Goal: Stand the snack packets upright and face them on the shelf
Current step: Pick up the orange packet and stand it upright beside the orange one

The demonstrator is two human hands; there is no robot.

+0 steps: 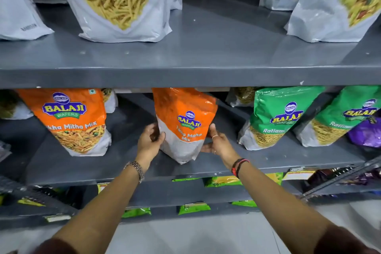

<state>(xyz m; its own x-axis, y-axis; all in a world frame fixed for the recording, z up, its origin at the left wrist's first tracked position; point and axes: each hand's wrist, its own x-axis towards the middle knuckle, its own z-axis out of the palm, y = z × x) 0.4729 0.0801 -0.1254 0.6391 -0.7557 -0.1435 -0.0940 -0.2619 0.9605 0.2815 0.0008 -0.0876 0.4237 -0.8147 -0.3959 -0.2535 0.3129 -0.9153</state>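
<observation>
An orange and white Balaji snack packet (183,123) stands on the middle grey shelf (123,167), turned slightly so its front faces left of centre. My left hand (149,140) grips its left edge and my right hand (216,140) holds its right edge near the bottom. A second orange packet (70,119) stands upright to the left, label forward. Two green Balaji packets (276,115) (346,117) lean on the right of the same shelf.
A purple packet (367,132) lies at the far right. White packets with yellow snacks (119,0) stand on the upper shelf (185,76). More packets sit behind on the middle shelf. Green and yellow packets (222,181) fill the lower shelves, with wire racks at both sides.
</observation>
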